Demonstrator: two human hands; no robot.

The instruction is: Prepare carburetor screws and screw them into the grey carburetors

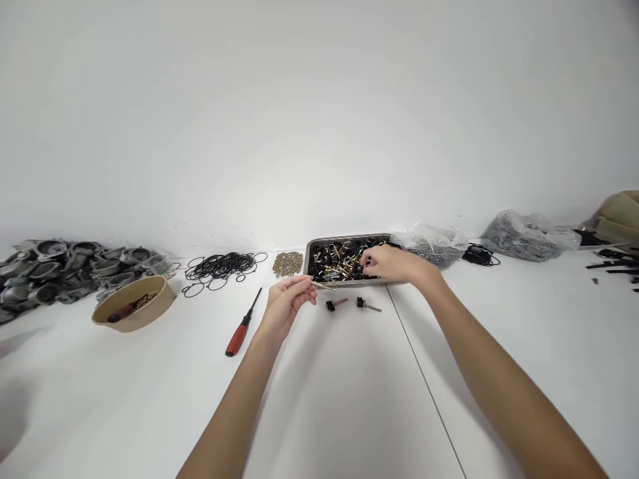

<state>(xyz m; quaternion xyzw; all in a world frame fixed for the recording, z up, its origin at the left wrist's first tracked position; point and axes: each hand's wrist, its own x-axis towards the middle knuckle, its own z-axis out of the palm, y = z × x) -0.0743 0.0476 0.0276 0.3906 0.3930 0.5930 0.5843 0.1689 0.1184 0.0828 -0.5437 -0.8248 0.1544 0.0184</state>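
Sideways, our left hand (287,303) pinches a thin metal pin (324,286), its long axis pointing rightward by the near rim of the tray (349,282); our right hand (392,263) lies nearer the small parts (341,258), its grip hidden from us.

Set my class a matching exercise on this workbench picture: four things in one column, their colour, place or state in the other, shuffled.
Things
1. Left hand
2. Right hand
3. Bowl
4. Rings

Descriptions
A. Tan, with a tool handle inside
B. Black, in a loose pile
C. Holding a thin gold-coloured piece
D. Fingers down in the tray

Pairs: 1-C, 2-D, 3-A, 4-B
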